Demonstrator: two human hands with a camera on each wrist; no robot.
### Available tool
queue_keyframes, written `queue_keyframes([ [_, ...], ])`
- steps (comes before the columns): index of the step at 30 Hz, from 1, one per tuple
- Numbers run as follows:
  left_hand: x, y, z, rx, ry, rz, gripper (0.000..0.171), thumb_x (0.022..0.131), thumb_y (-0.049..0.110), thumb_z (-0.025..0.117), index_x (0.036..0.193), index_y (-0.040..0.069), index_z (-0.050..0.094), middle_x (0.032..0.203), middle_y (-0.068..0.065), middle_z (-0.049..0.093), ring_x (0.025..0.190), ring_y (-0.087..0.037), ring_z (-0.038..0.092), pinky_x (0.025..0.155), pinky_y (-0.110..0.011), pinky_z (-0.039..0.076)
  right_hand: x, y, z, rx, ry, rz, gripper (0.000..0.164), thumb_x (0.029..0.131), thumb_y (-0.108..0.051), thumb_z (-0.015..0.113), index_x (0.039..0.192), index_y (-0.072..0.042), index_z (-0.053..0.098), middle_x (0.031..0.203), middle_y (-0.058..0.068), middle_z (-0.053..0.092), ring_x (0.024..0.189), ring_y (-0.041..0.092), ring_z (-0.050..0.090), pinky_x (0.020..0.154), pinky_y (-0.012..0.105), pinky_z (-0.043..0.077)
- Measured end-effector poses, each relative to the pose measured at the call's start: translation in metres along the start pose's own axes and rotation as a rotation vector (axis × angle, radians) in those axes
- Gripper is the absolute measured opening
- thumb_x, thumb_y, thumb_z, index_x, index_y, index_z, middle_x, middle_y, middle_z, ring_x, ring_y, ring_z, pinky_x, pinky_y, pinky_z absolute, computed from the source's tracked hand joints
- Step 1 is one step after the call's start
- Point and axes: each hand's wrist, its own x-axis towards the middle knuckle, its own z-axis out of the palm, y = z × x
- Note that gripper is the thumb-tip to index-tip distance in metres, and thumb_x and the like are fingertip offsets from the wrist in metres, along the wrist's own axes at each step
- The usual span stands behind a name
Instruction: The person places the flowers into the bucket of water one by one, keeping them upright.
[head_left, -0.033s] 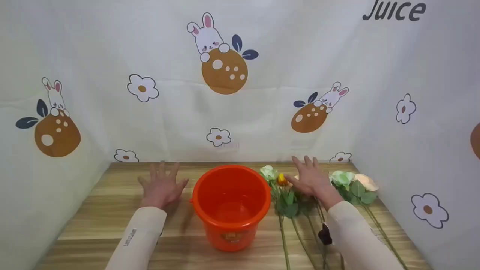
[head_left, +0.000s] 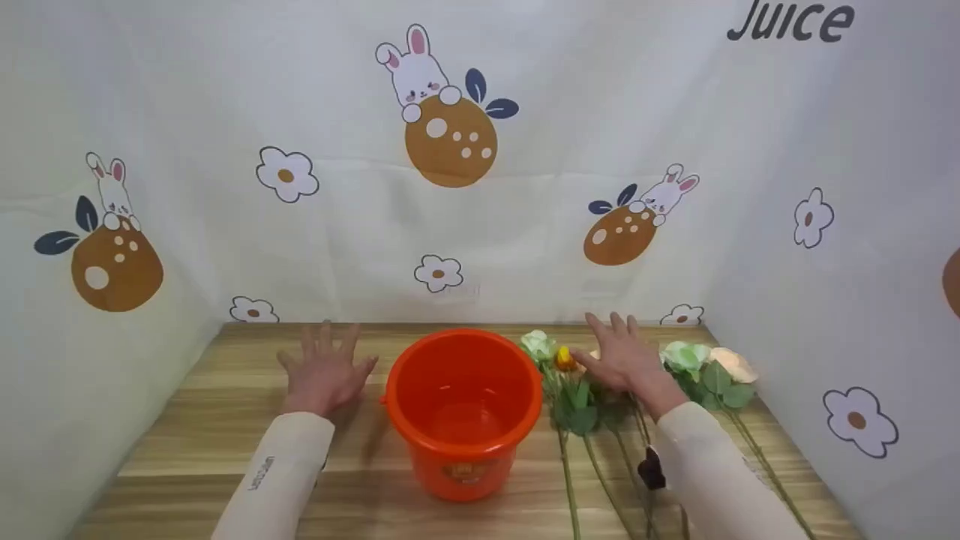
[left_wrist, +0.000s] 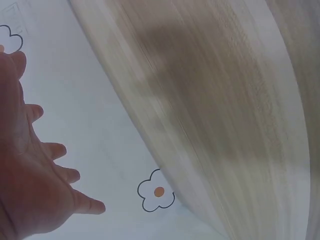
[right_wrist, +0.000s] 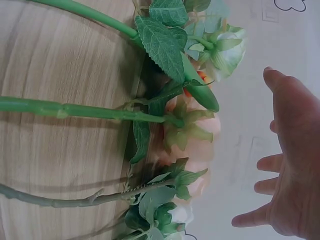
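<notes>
Between the two hands stands a red plastic bucket point(head_left: 465, 469), upright, with nothing visible inside. My left hand point(head_left: 325, 375), fingers spread, hovers over the wood-grain table left of the bucket and holds nothing. Fingers spread too, my right hand point(head_left: 626, 364) is held above several artificial flowers on the right, apart from them in the right wrist view. Among these are a white-green rose point(head_left: 538, 346), an orange-yellow tulip point(head_left: 565, 358), a pale green rose point(head_left: 684, 355) and a peach rose point(head_left: 733, 365). Peach petals point(right_wrist: 200, 150) also show in the right wrist view; the right hand partly hides them in the head view.
The wood-grain table point(head_left: 195, 442) meets a white printed cloth point(head_left: 352, 247) at the back and both sides. Long green stems point(head_left: 568, 480) run toward the near edge, some under the right forearm. A dark object point(head_left: 651, 469) sits beside the right sleeve.
</notes>
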Motion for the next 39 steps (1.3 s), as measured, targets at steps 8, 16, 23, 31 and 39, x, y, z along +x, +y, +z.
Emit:
queue_keyframes([
  [8, -0.011, 0.000, -0.004, -0.061, 0.021, 0.018, 0.069, 0.109, 0.045, 0.046, 0.167, 0.011, 0.029, 0.170, -0.035, 0.017, 0.155, -0.064, 0.008, 0.115, -0.088, 0.007, -0.002, 0.002, 0.002, -0.034, -0.001, -0.019, 0.086, 0.103, -0.067, 0.049, 0.167, -0.013, 0.029, 0.167, 0.035, 0.027, 0.153, 0.061, 0.025, 0.113, 0.084, 0.029],
  [16, -0.024, 0.018, -0.015, -0.183, 0.144, 0.094, 0.058, 0.110, 0.036, 0.045, 0.163, 0.011, 0.038, 0.165, -0.031, 0.034, 0.153, -0.055, 0.026, 0.118, -0.083, 0.021, -0.004, 0.006, 0.001, -0.050, 0.018, -0.015, 0.078, 0.104, -0.057, 0.054, 0.165, -0.013, 0.034, 0.166, 0.035, 0.031, 0.152, 0.059, 0.028, 0.110, 0.085, 0.031],
  [23, -0.048, 0.031, -0.020, -0.334, 0.194, 0.151, 0.051, 0.112, 0.035, 0.045, 0.159, 0.014, 0.048, 0.160, -0.024, 0.047, 0.147, -0.048, 0.043, 0.117, -0.076, 0.034, -0.006, 0.008, 0.003, -0.054, 0.018, -0.024, 0.079, 0.104, -0.058, 0.053, 0.165, -0.011, 0.033, 0.165, 0.035, 0.031, 0.151, 0.059, 0.029, 0.109, 0.084, 0.033],
  [31, -0.074, 0.036, -0.017, -0.413, 0.234, 0.208, 0.051, 0.110, 0.035, 0.051, 0.160, 0.023, 0.047, 0.159, -0.014, 0.050, 0.146, -0.040, 0.048, 0.116, -0.069, 0.041, -0.005, 0.005, -0.003, -0.065, 0.038, -0.035, 0.077, 0.105, -0.056, 0.053, 0.165, -0.010, 0.034, 0.164, 0.036, 0.033, 0.151, 0.059, 0.030, 0.109, 0.083, 0.035],
  [39, -0.093, 0.047, -0.013, -0.487, 0.232, 0.221, 0.055, 0.106, 0.040, 0.058, 0.159, 0.027, 0.049, 0.159, -0.008, 0.051, 0.145, -0.036, 0.049, 0.111, -0.068, 0.048, -0.006, 0.003, -0.001, -0.064, 0.031, -0.052, 0.076, 0.105, -0.055, 0.054, 0.164, -0.009, 0.037, 0.163, 0.036, 0.034, 0.149, 0.059, 0.033, 0.107, 0.080, 0.039],
])
